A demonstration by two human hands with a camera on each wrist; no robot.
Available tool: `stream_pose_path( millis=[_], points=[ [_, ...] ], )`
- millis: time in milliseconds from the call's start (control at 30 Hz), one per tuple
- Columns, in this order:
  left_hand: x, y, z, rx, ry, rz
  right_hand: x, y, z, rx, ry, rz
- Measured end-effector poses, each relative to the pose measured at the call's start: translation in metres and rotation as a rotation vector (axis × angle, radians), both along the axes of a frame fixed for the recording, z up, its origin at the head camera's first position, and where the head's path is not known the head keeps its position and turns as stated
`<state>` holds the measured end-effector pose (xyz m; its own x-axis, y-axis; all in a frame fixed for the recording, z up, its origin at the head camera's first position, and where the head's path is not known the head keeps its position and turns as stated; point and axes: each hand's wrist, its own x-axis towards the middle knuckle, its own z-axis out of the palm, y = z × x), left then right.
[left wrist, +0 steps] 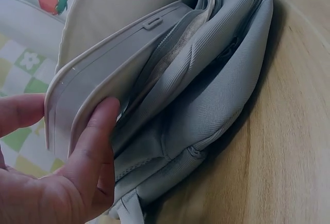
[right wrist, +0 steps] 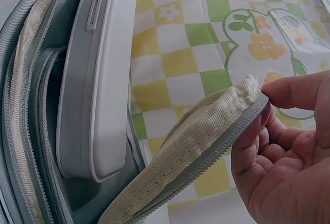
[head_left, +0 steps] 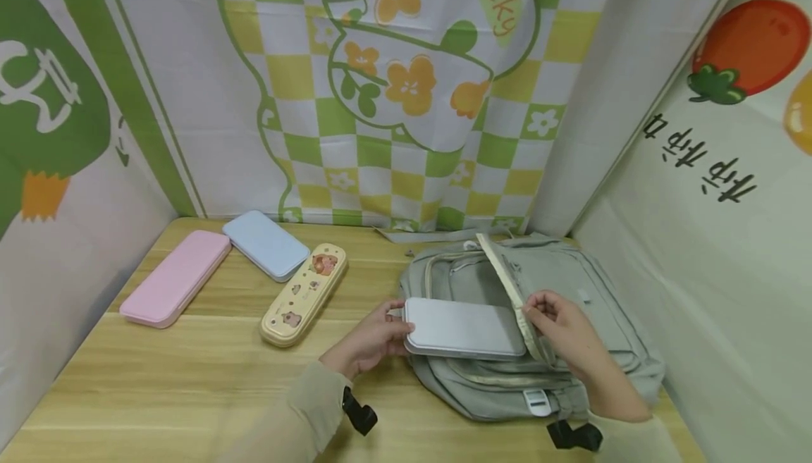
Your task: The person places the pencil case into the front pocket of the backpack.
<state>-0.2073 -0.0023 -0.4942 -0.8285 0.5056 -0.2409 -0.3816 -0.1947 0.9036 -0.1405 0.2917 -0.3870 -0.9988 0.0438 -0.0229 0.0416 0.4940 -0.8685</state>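
My left hand (head_left: 373, 340) pinches one end of a pale grey pencil case (head_left: 462, 325), thumb on one face and fingers on the other. The case's far end reaches into the unzipped pocket of a grey-green backpack (head_left: 599, 294) lying on the table. With thumb and fingertips, my right hand (head_left: 564, 325) holds up the pocket's flap (right wrist: 191, 146) by its cream-taped zipper edge. In the right wrist view, the case's lower end (right wrist: 105, 157) stands inside the pocket, beside the zipper teeth. A small clasp (left wrist: 152, 24) shows along the case's side in the left wrist view.
On the left of the wooden table (head_left: 146, 392) lie a pink case (head_left: 177, 276), a light blue case (head_left: 266, 244) and a cream pencil case (head_left: 304, 294) with cartoon prints. Printed cloth (head_left: 406, 181) hangs behind the table, with more at both sides. A strap (head_left: 438, 236) trails behind the backpack.
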Motion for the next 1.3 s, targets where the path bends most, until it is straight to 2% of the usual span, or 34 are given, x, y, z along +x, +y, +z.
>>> stream_pose_path(
  millis=[133, 333, 533, 833, 1067, 1300],
  points=[
    [0.000, 0.008, 0.004, 0.000, 0.008, -0.013, -0.001, 0.001, 0.000, 0.002, -0.002, -0.002],
    [0.004, 0.030, 0.014, -0.028, 0.022, -0.025, -0.002, 0.000, -0.001, -0.004, 0.002, 0.008],
    [0.005, 0.049, 0.018, -0.064, 0.038, -0.034, -0.004, -0.007, -0.005, 0.004, 0.021, 0.037],
    [0.004, 0.073, 0.031, -0.194, 0.144, -0.029, -0.007, -0.014, -0.007, 0.106, 0.057, 0.051],
    [0.003, 0.088, 0.029, -0.253, 0.179, -0.048, -0.005, -0.017, -0.009, 0.122, 0.054, 0.062],
    [0.008, 0.105, 0.027, -0.293, 0.203, -0.032, -0.004, -0.023, -0.010, 0.154, 0.059, 0.088]
  ],
)
